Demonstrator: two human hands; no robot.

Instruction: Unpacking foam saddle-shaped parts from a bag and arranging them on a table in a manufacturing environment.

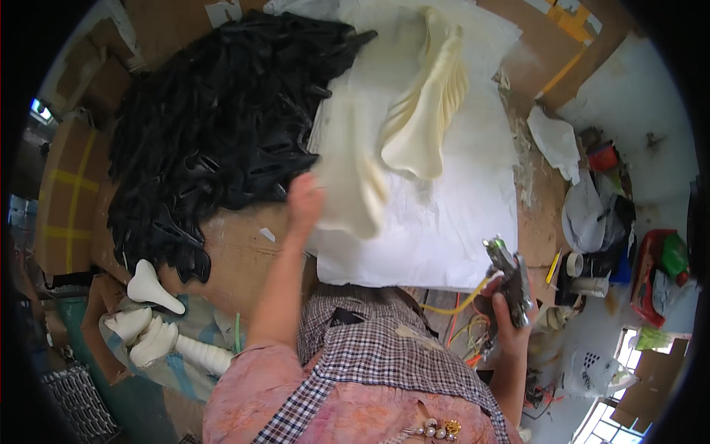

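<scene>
My left hand (305, 206), blurred by motion, is closed at the left edge of a small stack of cream foam saddle pads (353, 196). The pads are blurred too, over white paper (466, 222); the fingertips are hard to make out. Farther off to the right, a longer overlapping row of cream saddle pads (419, 140) lies on the same paper. In my right hand (510, 317) is a metal spray gun (507, 277), with a yellow hose (458, 307) running from it. The gun is upright beside the paper's near right corner.
A large heap of black saddle shells (214, 111) covers the table's left side. Below it, more white saddle pads (151, 287) lie by a cardboard box (107, 314). A yellow pen-like tool (552, 268), tape rolls (588, 285) and a red tray (651, 277) stand at the right.
</scene>
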